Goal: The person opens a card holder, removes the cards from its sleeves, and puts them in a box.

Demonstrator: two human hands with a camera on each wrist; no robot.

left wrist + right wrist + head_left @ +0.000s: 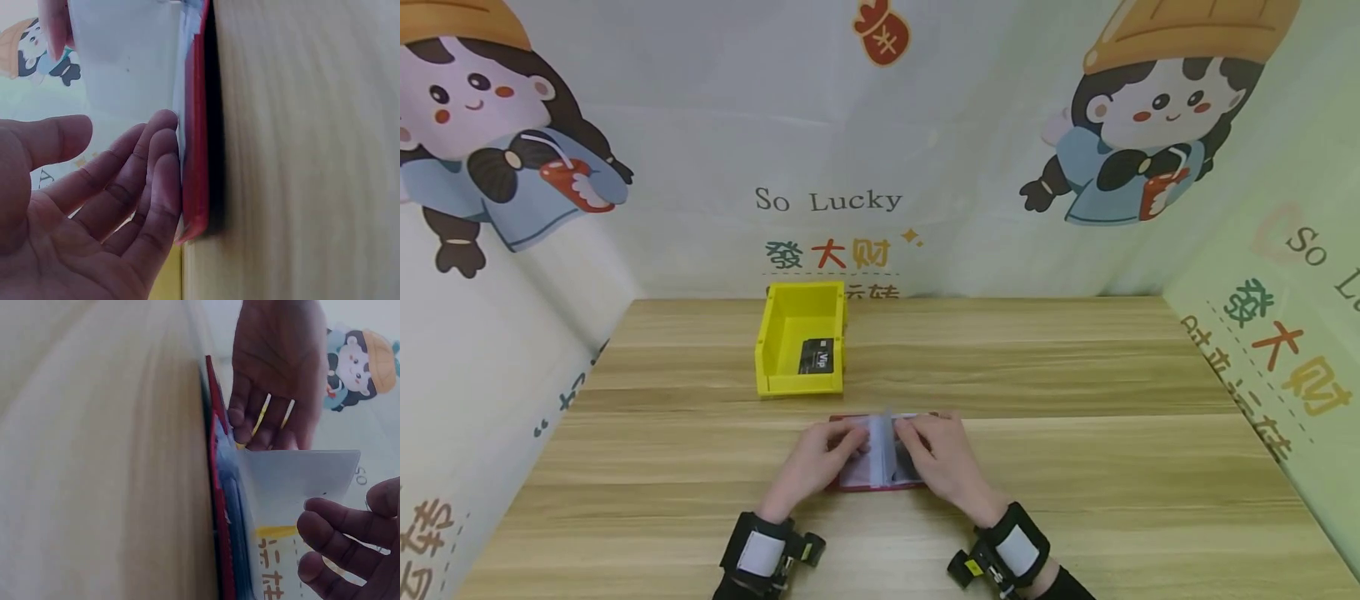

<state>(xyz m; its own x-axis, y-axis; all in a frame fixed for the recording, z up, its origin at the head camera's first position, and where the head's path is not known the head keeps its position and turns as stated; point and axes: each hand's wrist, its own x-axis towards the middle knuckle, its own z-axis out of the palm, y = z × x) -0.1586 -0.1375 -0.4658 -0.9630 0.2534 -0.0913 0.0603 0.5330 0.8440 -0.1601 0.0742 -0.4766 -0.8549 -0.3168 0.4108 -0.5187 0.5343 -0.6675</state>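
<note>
Red-covered and lying open flat on the wooden worktop (1075, 467), the card holder (880, 486) sits directly between the two hands, near the front edge, with its spine running away from the person toward the yellow bin (802, 348) just beyond it. One clear plastic sleeve (887, 446) stands up along that spine, so its long axis points at the bin. The left hand (822, 460) lies on the left-hand pages with fingers straight and spread, fingertips (164, 164) touching the sleeve stack at the cover's edge. The right hand (942, 462) is the one on the upright sleeve: its fingers (331, 525) curl against the sleeve's face, though the thumb is out of sight. A black card (816, 357) lies inside the bin, well apart from both hands.
</note>
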